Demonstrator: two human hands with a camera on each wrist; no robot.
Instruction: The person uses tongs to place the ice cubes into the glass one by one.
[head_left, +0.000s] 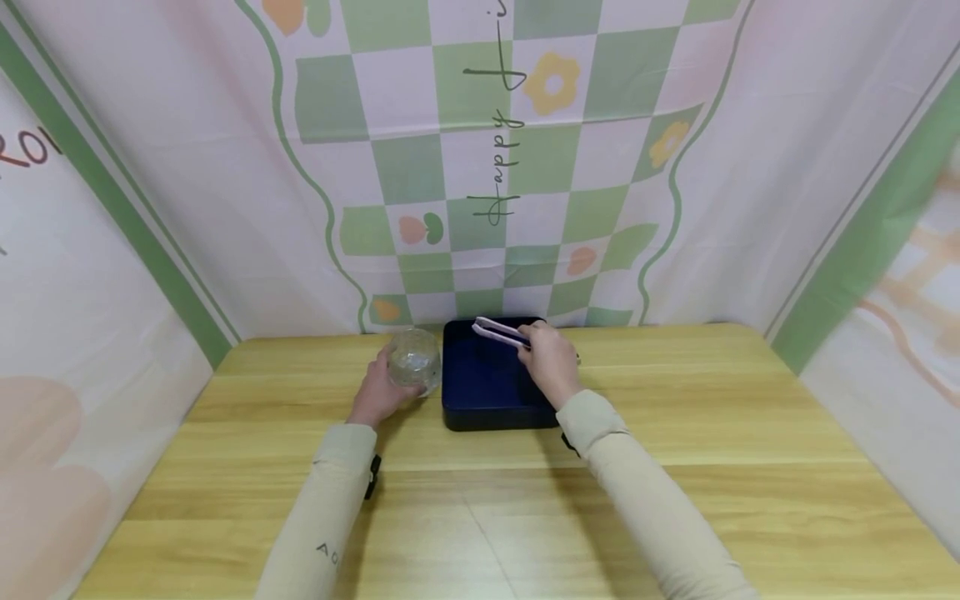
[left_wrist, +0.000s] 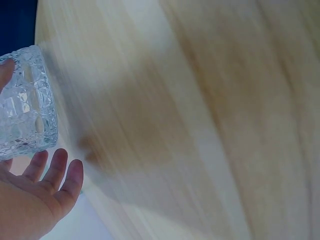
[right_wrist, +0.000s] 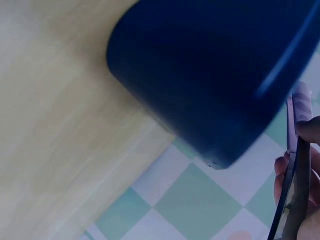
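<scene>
A clear, faceted glass stands just left of a dark blue rectangular tray. My left hand grips it from the left; in the left wrist view the thumb lies across the glass, with several fingertips spread at its other side. Over the right part of the tray, my right hand holds pale pink-tipped tongs, their tips pointing left above the tray's far half. In the right wrist view, thumb and fingers pinch the tongs beyond the tray's wall. The hand hides the tray's right edge.
Both stand near the back of a wood-grain table. Behind the table hangs a green-and-white checked cloth, close to the tray's far edge. Printed cloth also covers the left side and the right side.
</scene>
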